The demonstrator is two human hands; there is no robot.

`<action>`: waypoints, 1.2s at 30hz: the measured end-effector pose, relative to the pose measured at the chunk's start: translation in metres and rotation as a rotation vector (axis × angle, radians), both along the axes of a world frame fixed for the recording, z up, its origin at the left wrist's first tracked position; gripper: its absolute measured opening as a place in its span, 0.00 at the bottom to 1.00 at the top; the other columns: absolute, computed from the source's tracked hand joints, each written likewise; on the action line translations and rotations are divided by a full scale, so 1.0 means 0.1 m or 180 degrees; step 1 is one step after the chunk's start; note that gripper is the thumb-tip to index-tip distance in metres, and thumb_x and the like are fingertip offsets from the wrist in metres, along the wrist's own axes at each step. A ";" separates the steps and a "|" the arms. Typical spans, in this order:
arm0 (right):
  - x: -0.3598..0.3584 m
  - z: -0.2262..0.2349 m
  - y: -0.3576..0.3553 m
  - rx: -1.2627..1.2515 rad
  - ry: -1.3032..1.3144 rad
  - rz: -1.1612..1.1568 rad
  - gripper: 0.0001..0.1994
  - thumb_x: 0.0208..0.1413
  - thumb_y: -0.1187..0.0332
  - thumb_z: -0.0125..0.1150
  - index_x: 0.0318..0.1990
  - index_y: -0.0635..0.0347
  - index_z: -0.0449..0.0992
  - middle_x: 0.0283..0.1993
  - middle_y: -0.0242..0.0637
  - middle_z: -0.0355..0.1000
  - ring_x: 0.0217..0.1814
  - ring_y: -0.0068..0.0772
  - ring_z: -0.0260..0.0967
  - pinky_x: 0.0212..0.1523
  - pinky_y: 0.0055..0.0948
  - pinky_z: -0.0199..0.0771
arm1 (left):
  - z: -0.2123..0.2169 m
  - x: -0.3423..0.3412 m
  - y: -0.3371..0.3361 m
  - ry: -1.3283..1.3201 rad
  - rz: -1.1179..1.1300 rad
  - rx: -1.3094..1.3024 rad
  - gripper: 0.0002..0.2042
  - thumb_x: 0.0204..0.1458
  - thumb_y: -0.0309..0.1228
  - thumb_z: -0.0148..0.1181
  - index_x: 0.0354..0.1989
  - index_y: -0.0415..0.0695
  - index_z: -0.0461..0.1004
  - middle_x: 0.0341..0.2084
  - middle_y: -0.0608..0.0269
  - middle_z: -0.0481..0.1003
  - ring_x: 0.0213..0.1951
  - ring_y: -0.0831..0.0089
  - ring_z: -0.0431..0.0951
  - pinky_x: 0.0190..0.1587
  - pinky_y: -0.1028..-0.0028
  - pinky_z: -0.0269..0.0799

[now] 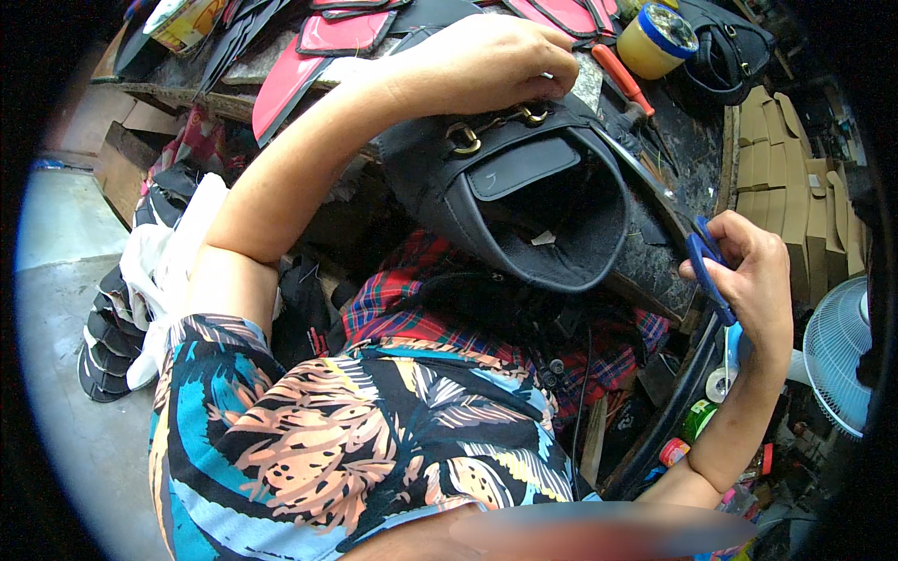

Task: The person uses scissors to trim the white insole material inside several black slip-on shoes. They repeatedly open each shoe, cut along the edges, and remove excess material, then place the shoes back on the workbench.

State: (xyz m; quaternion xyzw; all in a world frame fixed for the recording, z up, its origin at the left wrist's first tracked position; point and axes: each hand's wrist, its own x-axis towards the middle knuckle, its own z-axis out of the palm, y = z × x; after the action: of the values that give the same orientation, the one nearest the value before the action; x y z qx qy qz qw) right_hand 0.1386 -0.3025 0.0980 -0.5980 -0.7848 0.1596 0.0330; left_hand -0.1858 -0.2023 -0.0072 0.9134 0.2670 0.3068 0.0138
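Observation:
A black leather shoe upper with gold metal hardware across its front lies in front of me, its oval opening facing my body. My left hand reaches over its far end; the fingers are curled down and gripping the leather there, the fingertips partly hidden. In my right hand, at the right, are blue-handled scissors, with fingers and thumb round the handles. Their long blades point away and to the left, alongside the upper's right edge. A small pale scrap shows inside the opening.
Pink and black cut pieces lie on the dark bench. An orange-handled tool, a blue-lidded jar and another black upper are at the far right. Folded cardboard and a fan stand right; black pieces are at left.

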 end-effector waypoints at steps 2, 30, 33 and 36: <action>-0.02 0.03 0.06 -0.0123 -0.0126 -0.0242 0.20 0.39 0.56 0.78 0.31 0.63 0.79 0.17 0.35 0.69 0.18 0.31 0.64 0.24 0.32 0.61 | 0.00 0.01 0.00 -0.0038 0.0061 0.0086 0.05 0.57 0.33 0.62 0.37 0.46 0.77 0.33 0.62 0.76 0.41 0.59 0.80 0.44 0.61 0.77; -0.42 0.29 0.36 0.0164 -0.0787 0.0627 0.27 0.35 0.47 0.79 0.34 0.64 0.82 0.21 0.41 0.74 0.24 0.36 0.74 0.28 0.35 0.69 | -0.02 -0.02 0.05 0.0510 0.0062 0.0230 0.03 0.54 0.30 0.65 0.35 0.47 0.79 0.38 0.66 0.76 0.46 0.63 0.80 0.46 0.65 0.79; -0.53 0.32 0.40 0.0118 -0.1081 0.0536 0.25 0.35 0.51 0.79 0.31 0.66 0.80 0.21 0.38 0.73 0.24 0.30 0.73 0.28 0.31 0.69 | -0.06 0.00 0.01 0.0420 0.0291 0.0612 0.04 0.53 0.30 0.64 0.36 0.48 0.79 0.40 0.68 0.75 0.49 0.65 0.78 0.45 0.66 0.80; -0.61 0.35 0.41 0.0287 -0.1194 0.0713 0.24 0.35 0.52 0.79 0.26 0.66 0.78 0.19 0.39 0.70 0.22 0.31 0.70 0.27 0.32 0.66 | -0.08 0.02 -0.02 0.0569 0.0269 0.0547 0.05 0.52 0.30 0.64 0.37 0.50 0.78 0.41 0.69 0.75 0.51 0.66 0.76 0.45 0.67 0.80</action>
State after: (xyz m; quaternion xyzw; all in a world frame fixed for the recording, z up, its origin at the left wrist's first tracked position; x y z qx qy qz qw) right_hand 0.0773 -0.2616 0.1330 -0.5242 -0.8450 0.0130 -0.1048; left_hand -0.1839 -0.2039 -0.0149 0.9229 0.2781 0.2463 -0.1013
